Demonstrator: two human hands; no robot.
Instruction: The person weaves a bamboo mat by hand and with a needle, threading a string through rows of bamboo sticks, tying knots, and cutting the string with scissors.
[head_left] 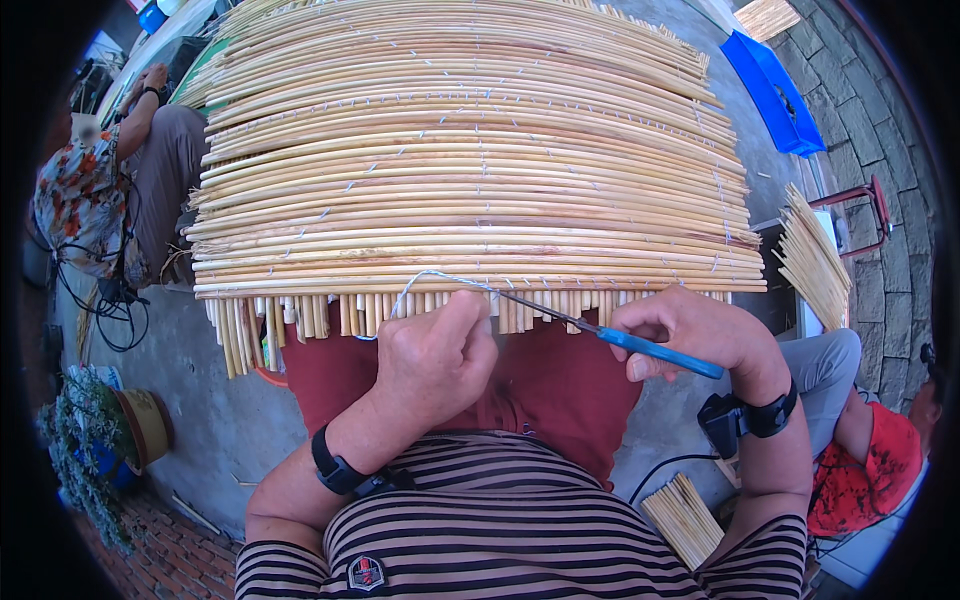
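A wide mat of pale reed sticks (470,190) fills the upper middle, stitched with light cord; short stick ends poke out beneath its near edge. My left hand (432,360) is closed at that edge, pinching a thin blue-white string (408,288) that loops over the lowest sticks. My right hand (705,335) grips blue-handled scissors (670,358), their long dark blades pointing left at the string beside my left fingertips. Whether the blades touch the string I cannot tell.
One co-worker (85,200) sits at left, another (870,450) at lower right. Around me are a blue tray (770,95), a red stool frame (880,205), stick bundles (815,255), a potted plant (135,428) and black cables (110,320).
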